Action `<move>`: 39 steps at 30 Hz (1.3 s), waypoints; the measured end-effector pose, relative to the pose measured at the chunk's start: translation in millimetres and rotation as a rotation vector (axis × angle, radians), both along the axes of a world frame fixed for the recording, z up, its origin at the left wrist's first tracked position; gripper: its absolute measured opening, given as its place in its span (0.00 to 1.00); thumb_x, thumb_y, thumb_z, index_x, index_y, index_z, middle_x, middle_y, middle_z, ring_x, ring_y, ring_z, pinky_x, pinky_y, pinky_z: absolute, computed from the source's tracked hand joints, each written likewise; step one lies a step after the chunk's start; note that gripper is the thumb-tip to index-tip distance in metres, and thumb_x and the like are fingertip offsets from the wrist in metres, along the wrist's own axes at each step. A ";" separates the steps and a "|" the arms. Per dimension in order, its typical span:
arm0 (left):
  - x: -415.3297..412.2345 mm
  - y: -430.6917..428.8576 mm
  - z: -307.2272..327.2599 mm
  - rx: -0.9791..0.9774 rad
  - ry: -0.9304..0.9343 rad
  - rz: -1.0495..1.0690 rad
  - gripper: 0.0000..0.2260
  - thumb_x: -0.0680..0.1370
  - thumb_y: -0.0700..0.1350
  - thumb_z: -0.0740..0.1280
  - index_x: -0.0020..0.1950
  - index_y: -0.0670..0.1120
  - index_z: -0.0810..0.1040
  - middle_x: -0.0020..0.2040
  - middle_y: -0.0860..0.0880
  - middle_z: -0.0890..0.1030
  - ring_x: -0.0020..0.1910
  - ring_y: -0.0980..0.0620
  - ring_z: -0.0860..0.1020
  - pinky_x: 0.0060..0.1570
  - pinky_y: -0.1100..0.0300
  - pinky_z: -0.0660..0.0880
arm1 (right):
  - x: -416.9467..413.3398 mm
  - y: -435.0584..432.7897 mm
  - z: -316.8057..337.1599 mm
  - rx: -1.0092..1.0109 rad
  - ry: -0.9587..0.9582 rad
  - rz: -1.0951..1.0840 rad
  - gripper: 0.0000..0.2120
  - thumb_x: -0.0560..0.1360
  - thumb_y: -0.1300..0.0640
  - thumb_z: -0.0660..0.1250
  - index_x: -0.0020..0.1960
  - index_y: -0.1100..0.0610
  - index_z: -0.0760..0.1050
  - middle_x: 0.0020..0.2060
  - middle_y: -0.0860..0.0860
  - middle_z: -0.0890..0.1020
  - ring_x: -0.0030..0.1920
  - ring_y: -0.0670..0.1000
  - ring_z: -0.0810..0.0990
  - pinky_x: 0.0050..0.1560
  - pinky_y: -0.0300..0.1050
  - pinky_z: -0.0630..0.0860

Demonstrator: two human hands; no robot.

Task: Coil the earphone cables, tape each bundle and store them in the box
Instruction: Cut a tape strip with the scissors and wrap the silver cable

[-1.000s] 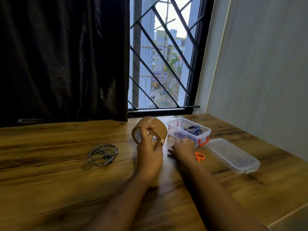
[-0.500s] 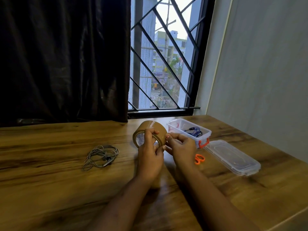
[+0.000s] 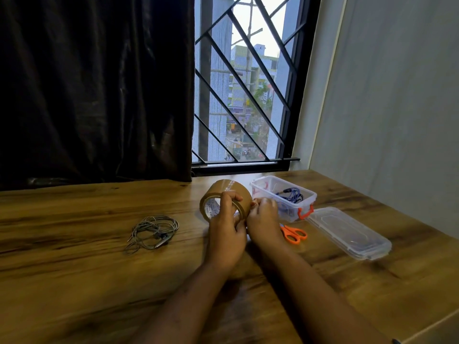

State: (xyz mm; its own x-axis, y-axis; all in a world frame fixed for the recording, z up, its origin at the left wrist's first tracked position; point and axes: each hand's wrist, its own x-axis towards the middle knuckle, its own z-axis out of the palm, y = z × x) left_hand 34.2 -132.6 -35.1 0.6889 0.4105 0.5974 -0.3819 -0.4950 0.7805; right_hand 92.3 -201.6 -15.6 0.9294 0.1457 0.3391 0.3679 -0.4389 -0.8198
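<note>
**A:** The packing-tape roll [image 3: 228,188] stood on edge over the table [image 3: 74,281]; I couldn't tell if it touched. The left hand [image 3: 226,232] gripped it, fingers curled over the rim. The right hand [image 3: 263,219] was against the roll's right side, fingertips pinched narrow on the surface. I couldn't tell whether they had the free end.

**B:** Cables?

**A:** The grey earphone cable [image 3: 152,232] lay loosely coiled and untaped, well left of the roll. A blue cable [image 3: 289,194] already sat in the clear box [image 3: 259,182] just right of the roll. Orange scissors [image 3: 294,235] were near the roll's right, on the person's side. The lid [image 3: 347,232] lay farther right.

**B:** Risks?

**A:** My read:
- **Tape:** it was wide and sticky. A long pull could fold onto itself or stick to the fingers.
- **Grey coil:** nothing held it, so it could spring open before taping.
- **Cutting:** both hands were busy and one had to be freed for the scissors. A dangling strip could then grab the table.
- **Wire:** wide tape on thin wire could pull hard when peeled.
</note>
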 end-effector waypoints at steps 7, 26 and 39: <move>1.6 -1.4 -0.8 0.027 -0.040 0.012 0.23 0.71 0.28 0.64 0.54 0.55 0.66 0.44 0.63 0.73 0.49 0.50 0.79 0.51 0.47 0.78 | -0.1 3.4 2.2 0.005 0.063 -0.002 0.07 0.79 0.67 0.53 0.53 0.66 0.68 0.58 0.62 0.69 0.59 0.58 0.69 0.59 0.47 0.68; 2.0 -0.3 -0.6 -0.069 0.017 -0.004 0.27 0.72 0.29 0.67 0.55 0.59 0.65 0.48 0.62 0.74 0.50 0.50 0.81 0.48 0.45 0.80 | -7.9 -11.7 -2.0 0.533 0.180 0.078 0.07 0.77 0.62 0.66 0.50 0.65 0.80 0.44 0.59 0.84 0.46 0.55 0.84 0.44 0.49 0.83; -0.8 -1.8 2.1 0.000 0.011 0.023 0.25 0.72 0.29 0.66 0.53 0.58 0.65 0.41 0.61 0.76 0.42 0.64 0.79 0.46 0.55 0.79 | 1.8 -4.2 -3.9 0.238 0.049 0.009 0.08 0.77 0.62 0.63 0.40 0.60 0.77 0.41 0.58 0.81 0.42 0.55 0.82 0.41 0.54 0.82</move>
